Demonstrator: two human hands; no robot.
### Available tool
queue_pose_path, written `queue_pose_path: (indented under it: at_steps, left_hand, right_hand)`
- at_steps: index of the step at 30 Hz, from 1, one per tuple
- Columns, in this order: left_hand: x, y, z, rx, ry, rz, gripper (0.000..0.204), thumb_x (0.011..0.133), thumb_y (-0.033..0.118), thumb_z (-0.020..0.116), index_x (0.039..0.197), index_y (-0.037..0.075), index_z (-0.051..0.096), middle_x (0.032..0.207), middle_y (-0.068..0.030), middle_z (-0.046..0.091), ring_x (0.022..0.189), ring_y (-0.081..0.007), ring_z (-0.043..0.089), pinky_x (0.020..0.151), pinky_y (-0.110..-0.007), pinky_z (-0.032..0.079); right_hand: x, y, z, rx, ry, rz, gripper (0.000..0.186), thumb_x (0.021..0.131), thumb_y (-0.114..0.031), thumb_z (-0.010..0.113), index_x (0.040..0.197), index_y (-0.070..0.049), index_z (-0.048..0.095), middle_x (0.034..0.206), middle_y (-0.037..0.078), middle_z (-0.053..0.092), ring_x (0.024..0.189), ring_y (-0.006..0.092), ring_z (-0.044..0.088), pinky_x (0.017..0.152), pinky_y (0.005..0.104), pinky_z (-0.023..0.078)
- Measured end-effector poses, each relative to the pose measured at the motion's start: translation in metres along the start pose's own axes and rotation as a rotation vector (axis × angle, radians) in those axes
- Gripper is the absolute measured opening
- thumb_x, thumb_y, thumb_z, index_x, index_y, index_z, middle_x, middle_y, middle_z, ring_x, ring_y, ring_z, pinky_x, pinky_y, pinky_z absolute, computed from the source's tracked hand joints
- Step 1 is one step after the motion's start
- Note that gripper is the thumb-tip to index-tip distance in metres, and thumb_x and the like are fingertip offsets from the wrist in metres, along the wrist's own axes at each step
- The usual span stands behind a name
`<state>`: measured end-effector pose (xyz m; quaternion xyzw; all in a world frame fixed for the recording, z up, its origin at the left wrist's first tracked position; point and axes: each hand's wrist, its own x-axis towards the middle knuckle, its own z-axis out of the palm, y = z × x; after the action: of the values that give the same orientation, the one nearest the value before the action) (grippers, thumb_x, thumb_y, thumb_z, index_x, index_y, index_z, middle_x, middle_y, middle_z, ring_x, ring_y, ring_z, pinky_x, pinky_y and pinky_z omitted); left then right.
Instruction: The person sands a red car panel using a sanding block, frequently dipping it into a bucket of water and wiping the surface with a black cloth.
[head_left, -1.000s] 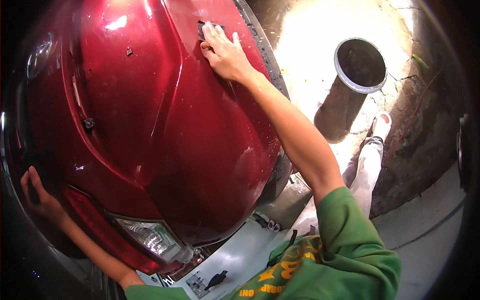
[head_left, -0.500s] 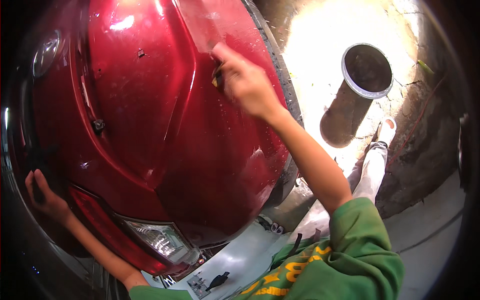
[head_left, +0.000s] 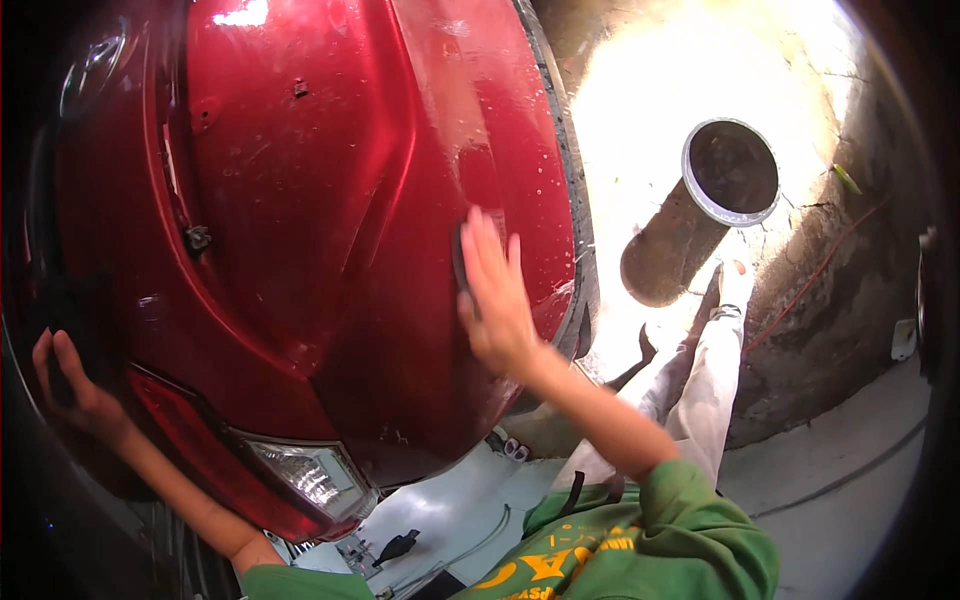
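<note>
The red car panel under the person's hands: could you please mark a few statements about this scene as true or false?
1. The right hand lies flat on the red car panel, with a dark pad showing at its edge. True.
2. The left hand is lifted clear of the car. False: it rests on the car's dark left edge.
3. A round bucket stands on the sunlit ground to the right of the car. True.
4. The person wears a blue sleeve. False: the sleeve is green.
5. The tail light sits at the panel's upper end. False: it is near the lower edge of the picture.
</note>
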<state>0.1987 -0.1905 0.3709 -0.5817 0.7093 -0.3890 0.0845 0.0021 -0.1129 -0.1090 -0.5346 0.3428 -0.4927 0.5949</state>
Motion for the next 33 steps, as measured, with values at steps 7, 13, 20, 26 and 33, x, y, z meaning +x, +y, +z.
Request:
queue_pose_path:
  at_steps: [7, 13, 20, 26, 33]
  left_hand:
    - [0.006, 0.015, 0.005, 0.049, 0.049, -0.072, 0.028, 0.098, 0.02, 0.064, 0.111, -0.005, 0.069, 0.111, -0.0175, 0.07, 0.101, -0.0272, 0.066, 0.089, -0.032, 0.052]
    - [0.002, -0.003, 0.005, 0.2, -0.061, 0.08, 0.03, 0.1, 0.004, 0.054, 0.128, 0.002, 0.067, 0.126, -0.0169, 0.068, 0.112, -0.0261, 0.068, 0.097, -0.036, 0.054]
    - [0.027, 0.011, 0.006, 0.471, -0.142, 0.538, 0.048, 0.097, -0.005, 0.048, 0.141, 0.012, 0.058, 0.135, -0.0097, 0.062, 0.123, -0.0239, 0.061, 0.106, -0.033, 0.049]
    - [0.037, 0.032, 0.012, 0.514, -0.084, 0.61, 0.05, 0.092, -0.006, 0.052, 0.139, 0.009, 0.061, 0.127, -0.0109, 0.064, 0.119, -0.0255, 0.062, 0.104, -0.035, 0.051]
    - [0.038, 0.047, 0.03, 0.277, 0.027, 0.516, 0.056, 0.089, -0.004, 0.058, 0.139, 0.02, 0.061, 0.123, -0.0069, 0.064, 0.115, -0.0241, 0.062, 0.099, -0.033, 0.053]
  right_hand:
    - [0.134, 0.027, -0.036, 0.273, 0.363, 0.073, 0.053, 0.098, -0.008, 0.05, 0.15, 0.0, 0.04, 0.153, 0.025, 0.042, 0.141, 0.0436, 0.039, 0.115, 0.0478, 0.032]
    - [-0.068, -0.059, 0.042, 0.021, -0.001, -0.007, 0.071, 0.083, -0.008, 0.063, 0.15, 0.001, 0.041, 0.161, 0.027, 0.028, 0.152, 0.0447, 0.02, 0.119, 0.0652, 0.009]
    - [0.076, 0.004, 0.006, -0.103, 0.194, -0.113, 0.058, 0.1, -0.017, 0.045, 0.153, 0.001, 0.031, 0.162, 0.026, 0.026, 0.151, 0.045, 0.02, 0.116, 0.0664, 0.019]
    - [-0.015, -0.047, 0.044, -0.045, 0.192, -0.211, 0.063, 0.089, -0.009, 0.053, 0.15, 0.001, 0.039, 0.16, 0.024, 0.03, 0.151, 0.0406, 0.025, 0.119, 0.0628, 0.015]
    - [-0.033, -0.04, 0.03, -0.197, 0.136, -0.356, 0.065, 0.086, -0.011, 0.052, 0.149, 0.0, 0.04, 0.159, 0.024, 0.034, 0.15, 0.0383, 0.03, 0.117, 0.0659, 0.017]
